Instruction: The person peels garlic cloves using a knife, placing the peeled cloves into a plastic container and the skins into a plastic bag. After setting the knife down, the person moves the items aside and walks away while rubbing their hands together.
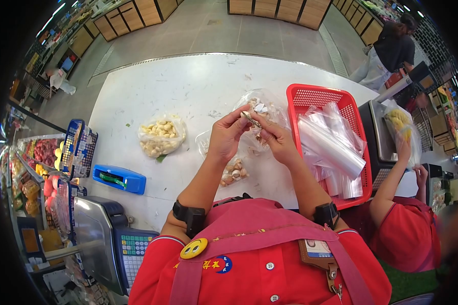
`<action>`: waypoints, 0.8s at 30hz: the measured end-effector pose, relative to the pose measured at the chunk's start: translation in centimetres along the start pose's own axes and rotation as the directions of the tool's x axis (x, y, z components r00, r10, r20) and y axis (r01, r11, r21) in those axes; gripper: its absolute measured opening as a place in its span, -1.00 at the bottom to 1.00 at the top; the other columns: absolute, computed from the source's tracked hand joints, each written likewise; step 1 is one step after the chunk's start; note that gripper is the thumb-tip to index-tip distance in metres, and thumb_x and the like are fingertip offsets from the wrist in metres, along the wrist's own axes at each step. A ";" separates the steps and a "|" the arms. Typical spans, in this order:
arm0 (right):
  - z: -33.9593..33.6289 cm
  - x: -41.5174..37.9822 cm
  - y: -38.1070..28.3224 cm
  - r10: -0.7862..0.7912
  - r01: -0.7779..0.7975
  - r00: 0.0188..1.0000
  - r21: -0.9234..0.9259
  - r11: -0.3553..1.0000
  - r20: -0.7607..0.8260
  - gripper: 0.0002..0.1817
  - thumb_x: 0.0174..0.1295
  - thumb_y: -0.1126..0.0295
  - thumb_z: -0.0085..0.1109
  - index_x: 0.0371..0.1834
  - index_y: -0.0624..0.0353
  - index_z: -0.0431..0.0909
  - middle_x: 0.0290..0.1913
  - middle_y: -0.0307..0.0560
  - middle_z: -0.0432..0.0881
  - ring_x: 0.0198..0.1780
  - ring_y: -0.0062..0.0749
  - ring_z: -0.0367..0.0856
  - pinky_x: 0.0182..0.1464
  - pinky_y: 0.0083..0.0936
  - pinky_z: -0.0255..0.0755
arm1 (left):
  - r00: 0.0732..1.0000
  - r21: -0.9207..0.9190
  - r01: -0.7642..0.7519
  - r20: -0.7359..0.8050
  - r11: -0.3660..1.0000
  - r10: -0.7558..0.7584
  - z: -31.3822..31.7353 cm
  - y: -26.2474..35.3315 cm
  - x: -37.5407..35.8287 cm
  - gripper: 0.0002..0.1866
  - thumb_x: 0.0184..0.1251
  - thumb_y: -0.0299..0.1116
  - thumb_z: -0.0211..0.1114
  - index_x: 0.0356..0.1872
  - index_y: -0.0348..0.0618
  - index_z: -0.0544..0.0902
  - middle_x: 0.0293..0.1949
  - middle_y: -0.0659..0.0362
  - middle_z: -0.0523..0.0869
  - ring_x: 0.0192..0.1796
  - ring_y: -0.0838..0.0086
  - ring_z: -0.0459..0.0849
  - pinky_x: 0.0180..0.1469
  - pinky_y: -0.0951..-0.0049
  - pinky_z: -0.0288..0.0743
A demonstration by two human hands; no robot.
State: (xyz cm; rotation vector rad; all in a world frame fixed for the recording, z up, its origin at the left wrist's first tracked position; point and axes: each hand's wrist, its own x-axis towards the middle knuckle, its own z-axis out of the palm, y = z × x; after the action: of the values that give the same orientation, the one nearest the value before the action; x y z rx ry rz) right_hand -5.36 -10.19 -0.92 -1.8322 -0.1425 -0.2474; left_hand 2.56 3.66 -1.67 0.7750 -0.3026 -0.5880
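My left hand and my right hand meet above the white table. The left fingers pinch a small pale garlic clove. Between the right fingertips is a thin object, too small to make out. Just behind my hands lies a clear bag with peelings and white scraps. Unpeeled cloves sit in clear plastic near my left forearm. Further left, a clear bag holds peeled cloves.
A red basket with plastic bag rolls stands right. A blue tape dispenser and a scale are left. At the far right, a co-worker handles a bag at another scale. Another person stands beyond.
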 end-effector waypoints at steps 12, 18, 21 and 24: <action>-0.6 -0.2 0.4 0.359 -0.248 0.932 0.644 0.724 -0.044 -0.59 0.25 0.34 -0.11 0.19 0.06 0.24 -0.53 -0.41 0.30 -0.69 -0.84 0.04 -0.69 -0.87 -0.10 | 0.998 -0.117 0.069 0.014 0.991 -0.068 0.1 0.5 -0.1 -0.61 0.18 -0.52 0.10 0.07 -0.27 0.36 -0.15 0.10 0.55 -0.25 0.54 0.52 -0.18 0.62 0.43; -0.4 -0.2 -0.5 0.348 -0.258 0.936 0.560 0.787 -0.059 -0.58 0.26 0.34 -0.13 0.20 0.06 0.22 -0.54 -0.41 0.28 -0.70 -0.87 -0.02 -0.70 -0.88 -0.15 | 0.994 -0.317 0.100 0.071 0.943 -0.082 -0.7 0.1 0.0 -0.62 0.21 -0.50 0.06 0.08 -0.27 0.32 -0.10 0.10 0.50 -0.19 0.49 0.51 -0.15 0.59 0.45; -0.2 -0.2 -0.5 0.320 -0.263 0.945 0.419 0.869 -0.072 -0.61 0.24 0.42 -0.14 0.16 0.06 0.29 -0.53 -0.41 0.34 -0.57 -0.79 0.21 -0.51 -0.83 0.13 | 0.989 -0.359 0.141 0.099 0.923 -0.113 -0.3 0.3 0.0 -0.64 0.22 -0.49 0.06 0.06 -0.28 0.33 -0.12 0.12 0.50 -0.18 0.47 0.51 -0.13 0.57 0.46; 0.5 0.1 0.6 -0.015 0.045 0.978 0.144 0.989 -0.207 -0.59 0.20 0.47 -0.10 0.16 0.08 0.30 -0.41 -0.31 0.43 -0.40 -0.61 0.33 -0.28 -0.67 0.25 | 0.992 -0.356 0.127 0.044 0.926 -0.119 0.4 0.7 -0.2 -0.64 0.21 -0.49 0.07 0.05 -0.29 0.34 -0.15 0.14 0.51 -0.17 0.48 0.51 -0.12 0.57 0.46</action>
State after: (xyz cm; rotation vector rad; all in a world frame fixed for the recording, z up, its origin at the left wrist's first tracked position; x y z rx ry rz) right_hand -5.12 -9.83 -1.56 -1.6475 -0.0427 -0.4342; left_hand 2.48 3.95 -0.86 0.4356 -0.1592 -0.7469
